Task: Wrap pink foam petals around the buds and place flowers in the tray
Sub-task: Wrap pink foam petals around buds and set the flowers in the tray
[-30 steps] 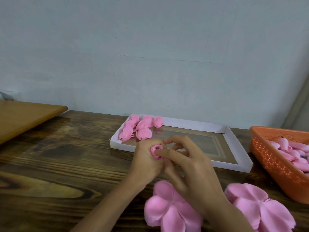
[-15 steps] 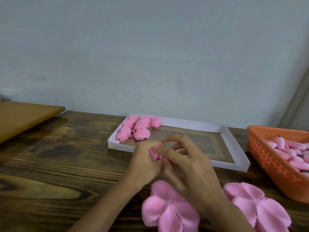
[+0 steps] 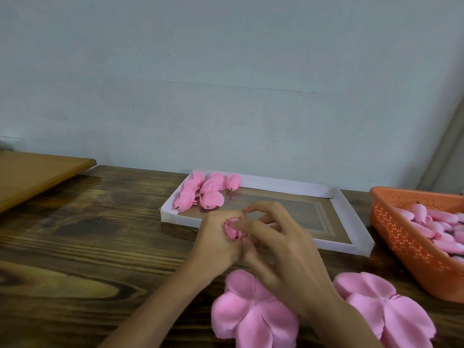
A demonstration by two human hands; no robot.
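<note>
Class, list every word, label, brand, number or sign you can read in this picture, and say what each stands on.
None: no readable text shows on the white tray, the orange basket, the foam petals, the wooden table, the wall, or the flower held by the left hand and right hand.

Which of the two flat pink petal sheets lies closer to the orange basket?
The right sheet, lying outside the right hand and its wrist, just in front of the orange basket. The other sheet lies between the two forearms.

Rolled pink bud (image 3: 233, 231) held before white tray (image 3: 350, 219), finished flowers (image 3: 209, 193) clustered in its corner
</note>
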